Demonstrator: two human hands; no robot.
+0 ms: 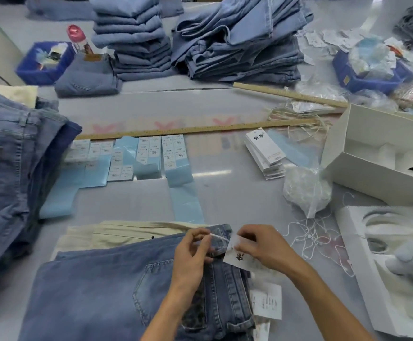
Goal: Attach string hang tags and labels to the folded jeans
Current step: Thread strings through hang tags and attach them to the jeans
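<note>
Grey tabletop [131,200] fills the workspace, and nearest the camera a pair of folded blue jeans [97,286] lies flat on it, waistband toward the right, resting on a cream garment [116,233] whose edge shows just behind. At the waistband the left hand [191,252] pinches one end of a white string [219,237] between thumb and fingertips, fingers curled narrow; the right hand [259,247] pinches the top of a white hang tag [237,257] printed with a black character, the string running taut between the two hands. Another printed tag [267,301] lies on the table just beside the jeans, under the right forearm. A loose tangle of white strings [308,237] sits right of the hands, beside an open white box [382,264] holding a grey plush toy [407,263]. Further back, a clear bag of strings [306,188] stands near a stack of white hang tags [265,153], and rows of sticker labels on pale blue backing [126,156] lie along a long wooden ruler [190,130]. A pile of jeans [13,168] rises at the left. At the far edge stand two tall stacks of folded jeans [136,38] and blue bins [45,62]
</note>
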